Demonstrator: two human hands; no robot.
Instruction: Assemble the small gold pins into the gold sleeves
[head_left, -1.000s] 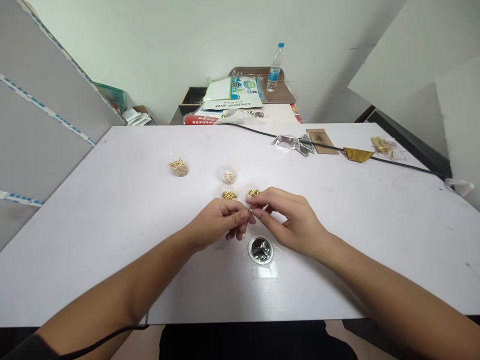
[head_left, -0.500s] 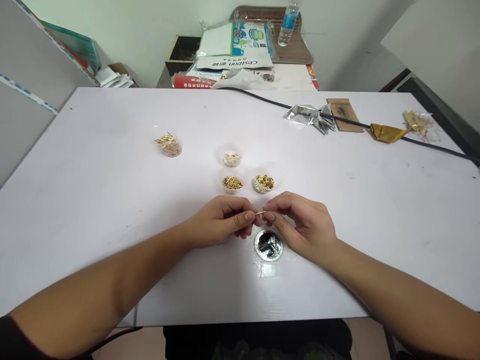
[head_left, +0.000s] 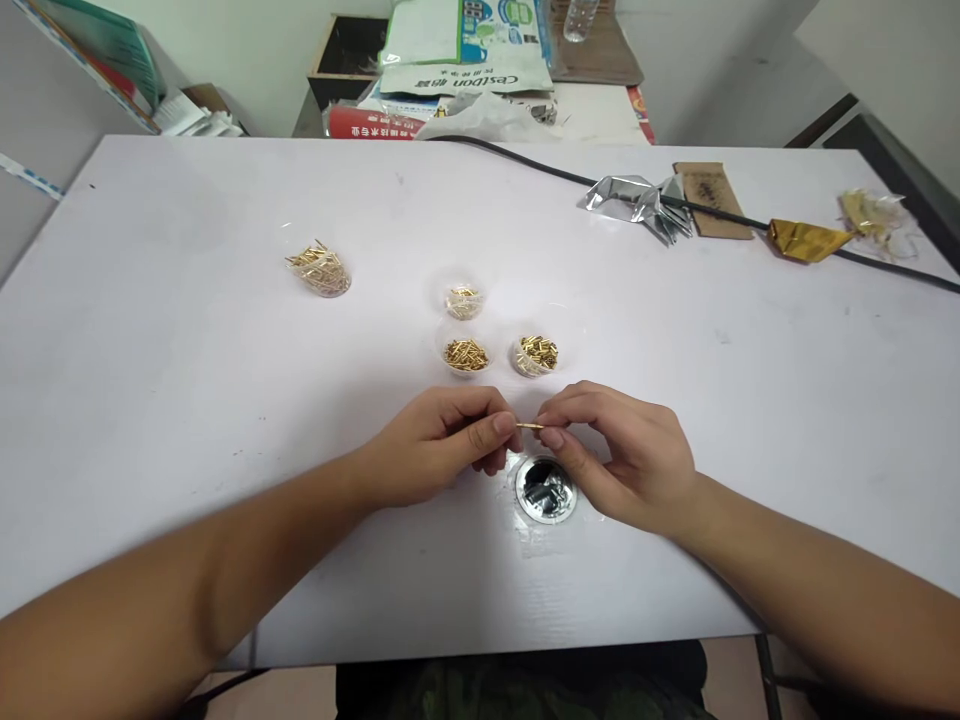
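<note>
Between my fingertips runs a thin gold-coloured metal pin (head_left: 529, 426). My left hand (head_left: 469, 435) pinches one end and my right hand (head_left: 622, 450) the other; the ends are hidden by fingers and thumbs. Just below them on the table lies a round dish (head_left: 523, 510) with a silver rim and dark, shiny contents. Beyond my hands stand small clear cups of gold pieces: a left cup (head_left: 466, 356), a right cup (head_left: 535, 356) and a farther cup (head_left: 463, 302). Off to the left, a tilted cup (head_left: 321, 270) holds longer gold pins.
A black cable (head_left: 517, 160) crosses the table's far right, passing silver foil (head_left: 622, 195), a cardboard piece (head_left: 716, 200) and gold foil (head_left: 806, 240). A clear plastic bag (head_left: 877, 220) sits at the right. Packages (head_left: 465, 75) and a water bottle (head_left: 580, 18) lie behind the white table (head_left: 187, 380).
The view has shifted, so the table's far things sit higher in the picture. Both hands keep their pinch on the pin, which now looks more level.
</note>
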